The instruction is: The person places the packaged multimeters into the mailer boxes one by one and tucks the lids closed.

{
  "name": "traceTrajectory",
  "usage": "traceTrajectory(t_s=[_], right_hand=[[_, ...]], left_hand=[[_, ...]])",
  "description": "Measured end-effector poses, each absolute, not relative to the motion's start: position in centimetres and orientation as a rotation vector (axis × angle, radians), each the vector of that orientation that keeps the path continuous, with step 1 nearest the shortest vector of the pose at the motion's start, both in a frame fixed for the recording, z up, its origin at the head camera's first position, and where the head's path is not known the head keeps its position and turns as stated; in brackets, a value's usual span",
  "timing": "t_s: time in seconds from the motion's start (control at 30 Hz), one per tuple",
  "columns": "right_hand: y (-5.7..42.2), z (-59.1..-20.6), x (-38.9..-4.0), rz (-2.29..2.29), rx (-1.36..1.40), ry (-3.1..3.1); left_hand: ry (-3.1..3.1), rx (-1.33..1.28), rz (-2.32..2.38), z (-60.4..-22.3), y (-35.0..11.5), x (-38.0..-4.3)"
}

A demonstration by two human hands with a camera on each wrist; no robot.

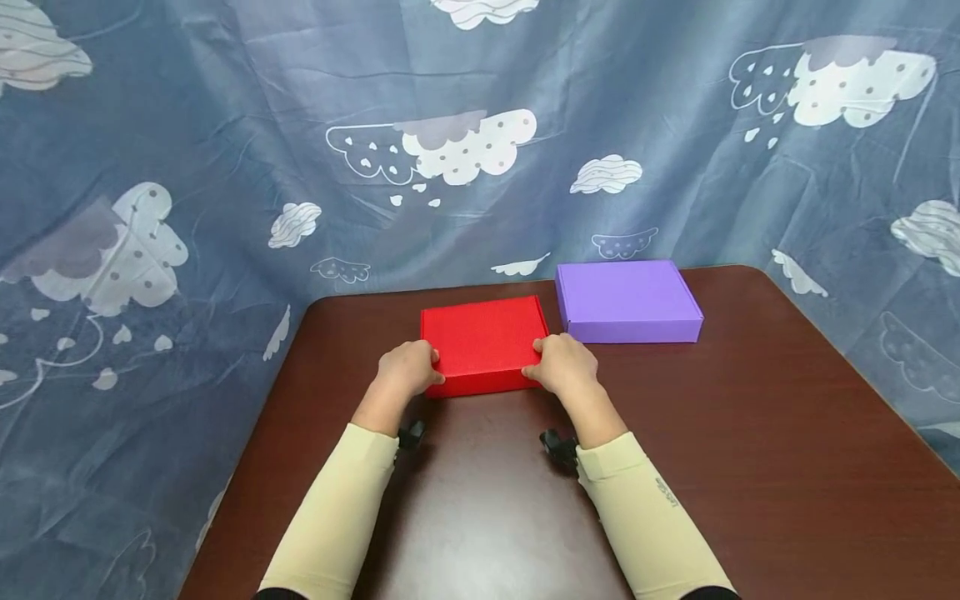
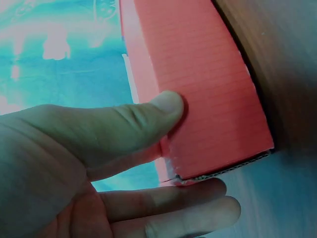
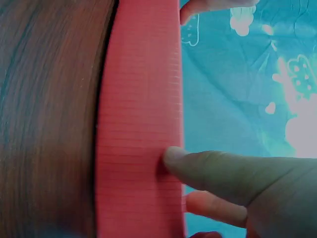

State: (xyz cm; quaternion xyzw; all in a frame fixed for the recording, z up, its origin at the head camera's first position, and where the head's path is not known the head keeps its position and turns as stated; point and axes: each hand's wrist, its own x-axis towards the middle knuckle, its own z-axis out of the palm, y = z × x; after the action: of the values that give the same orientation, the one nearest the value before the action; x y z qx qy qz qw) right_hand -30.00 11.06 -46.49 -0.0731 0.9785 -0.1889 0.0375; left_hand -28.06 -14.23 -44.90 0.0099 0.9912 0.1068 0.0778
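A flat red cardboard box (image 1: pixel 483 337), its lid closed, lies on the dark wooden table, turned slightly. At its front left corner, my left hand (image 1: pixel 408 367) grips it. In the left wrist view that thumb presses the front face of the red box (image 2: pixel 203 89), and the other fingers extend along the box's short side. My right hand (image 1: pixel 567 364) holds the box near the front right corner. Seen from the right wrist, its thumb rests on the front face of the red box (image 3: pixel 138 109), while the other fingers are partly hidden behind the edge.
A closed purple box (image 1: pixel 630 292) sits at the back of the table (image 1: pixel 750 417), just right of the red one. Behind the table and along its sides hangs a blue curtain (image 1: pixel 450 233) with cloud prints.
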Motion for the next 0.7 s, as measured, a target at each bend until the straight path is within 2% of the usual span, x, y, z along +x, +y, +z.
traceTrajectory(t_s=[0.4, 0.7], right_hand=[[11.5, -49.4, -33.2, -0.669, -0.202, 3.195], [11.0, -50.1, -33.8, -0.627, -0.172, 3.302]], left_hand=[[2.952, 0.070, 0.180, -45.0, -13.1, -32.9], [2.940, 0.125, 0.199, -45.2, -13.0, -35.7]])
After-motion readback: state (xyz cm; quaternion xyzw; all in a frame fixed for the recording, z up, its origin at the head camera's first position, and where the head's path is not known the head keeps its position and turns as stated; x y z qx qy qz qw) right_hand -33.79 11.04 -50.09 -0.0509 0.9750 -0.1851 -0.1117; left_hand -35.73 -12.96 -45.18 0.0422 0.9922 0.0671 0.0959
